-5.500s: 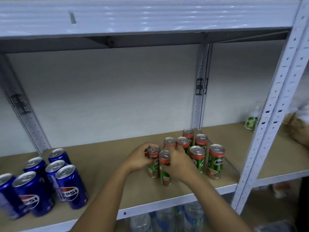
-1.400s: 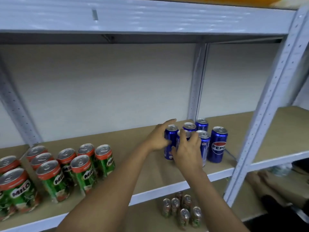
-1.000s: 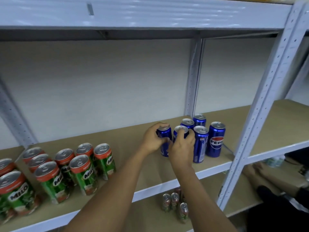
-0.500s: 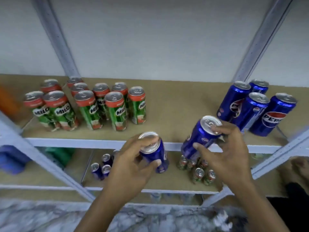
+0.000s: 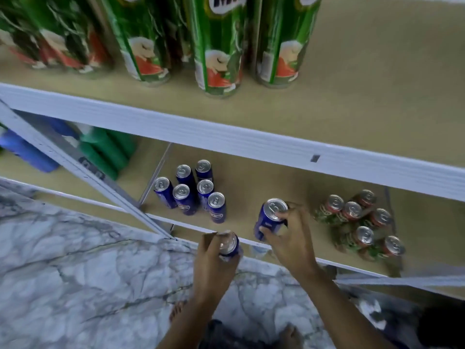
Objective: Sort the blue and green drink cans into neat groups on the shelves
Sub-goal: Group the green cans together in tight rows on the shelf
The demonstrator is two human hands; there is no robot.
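My left hand (image 5: pixel 214 263) grips a blue can (image 5: pixel 228 246) just in front of the lower shelf's front edge. My right hand (image 5: pixel 292 238) holds a second blue can (image 5: pixel 270 217) upright over the lower shelf (image 5: pixel 276 182), between two groups. Several blue cans (image 5: pixel 193 190) stand grouped on that shelf to the left. Several green cans (image 5: pixel 357 220) cluster to the right. Large green cans (image 5: pixel 216 46) stand close up on the upper shelf (image 5: pixel 352 79), their tops cut off by the frame.
A white shelf upright (image 5: pixel 83 165) slants across the left. Green and blue bottles (image 5: pixel 105 152) lie behind it on the neighbouring bay. Marble floor (image 5: pixel 88 273) spreads below, with my bare feet (image 5: pixel 176 311) visible.
Both hands lifted a blue can each off the upper shelf group and carried them down to the lower shelf. The view dropped from the upper shelf to the lower one.
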